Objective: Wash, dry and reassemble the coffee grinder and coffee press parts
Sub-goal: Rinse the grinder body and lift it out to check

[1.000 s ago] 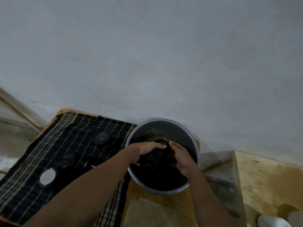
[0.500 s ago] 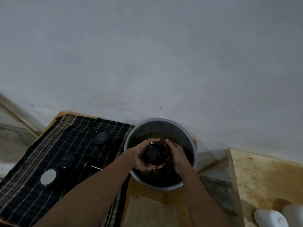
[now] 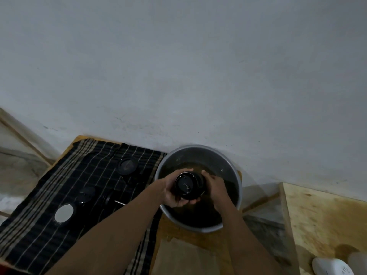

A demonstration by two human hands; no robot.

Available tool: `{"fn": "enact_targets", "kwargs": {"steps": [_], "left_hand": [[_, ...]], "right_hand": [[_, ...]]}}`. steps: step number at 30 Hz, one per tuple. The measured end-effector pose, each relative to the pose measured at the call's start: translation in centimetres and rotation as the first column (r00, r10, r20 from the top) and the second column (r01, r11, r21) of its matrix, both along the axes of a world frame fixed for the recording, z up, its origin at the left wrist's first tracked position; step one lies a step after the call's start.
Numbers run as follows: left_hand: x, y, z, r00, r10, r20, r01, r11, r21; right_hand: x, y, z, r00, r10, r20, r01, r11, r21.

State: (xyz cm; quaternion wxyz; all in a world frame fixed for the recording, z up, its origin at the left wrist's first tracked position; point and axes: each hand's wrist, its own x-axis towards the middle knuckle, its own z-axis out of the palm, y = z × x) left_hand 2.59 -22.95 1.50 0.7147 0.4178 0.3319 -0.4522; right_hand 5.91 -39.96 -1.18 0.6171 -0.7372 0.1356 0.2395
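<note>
1. Step in hand: washing. A black cylinder (image 3: 188,186), probably a grinder or press body, is held between both hands over the basin (image 3: 198,153). It is clear of the dark water, with one round end face turned up towards the camera.
2. Progress, as judged: several parts are already laid out on the striped cloth (image 3: 89,161) left of the basin. These include a dark lid (image 3: 127,165) at the far side, a bright disc (image 3: 64,213) at the near side, and a thin rod (image 3: 119,202) between them. The cylinder appears to be among the last pieces washed. Drying and reassembly are not yet begun.
3. Next move, as judged: the cylinder is to be drained over the basin, then carried left and set on a bare patch of cloth, apart from the other parts. A firm hold is called for, since the piece is likely to be wet and slippery.
4. Left hand (image 3: 172,192): placed at the near left of the cylinder. The fingers are curled under and round its end, and the piece is cupped from below. The forearm is stretched in from the near left.
5. Right hand (image 3: 214,186): placed at the right. The fingers are closed over the far part of the cylinder, and the back of the hand is turned up. The forearm is stretched in from the near right.
6. Not determined: whether anything is left under the water.
</note>
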Motion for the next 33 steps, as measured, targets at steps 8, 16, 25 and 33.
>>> {"fn": "enact_targets", "kwargs": {"steps": [8,16,25,33], "left_hand": [[-0.5,-1.6,0.0,0.85,-0.239,0.47,0.0,0.891,0.454],[-0.4,-1.2,-0.5,0.451,-0.459,0.766,-0.279,0.742,0.609],[-1.4,-1.7,-0.9,0.142,-0.498,0.856,-0.519,0.698,0.492],[0.0,-0.8,1.7,0.497,-0.53,0.688,-0.171,0.717,0.676]], "right_hand": [[0.0,-0.8,1.1,0.992,0.014,-0.124,0.006,0.987,0.161],[0.0,-1.9,4.6,0.996,-0.085,-0.009,0.08,0.9,0.429],[-0.1,-2.5,5.2,0.999,-0.036,-0.005,0.034,0.868,0.495],[-0.8,-2.1,4.4,0.989,-0.073,-0.127,0.124,0.882,0.454]]}}
